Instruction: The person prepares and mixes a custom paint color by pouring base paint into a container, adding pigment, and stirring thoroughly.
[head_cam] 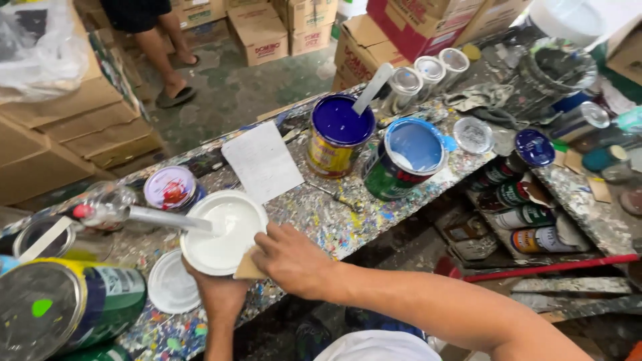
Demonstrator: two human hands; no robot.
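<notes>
White paint in the round white tub (224, 234) sits cupped from below in your left hand (217, 287); right hand (291, 261) pinches a tan scraper (249, 269) at its five-o'clock rim. Tilt it and paint may spill onto the speckled tabletop (334, 224); at one o'clock, the open blue paint can (338, 134) could be knocked.

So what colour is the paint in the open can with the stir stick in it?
Deep blue-violet. The open can with the stir stick shows best in the head view.
</notes>
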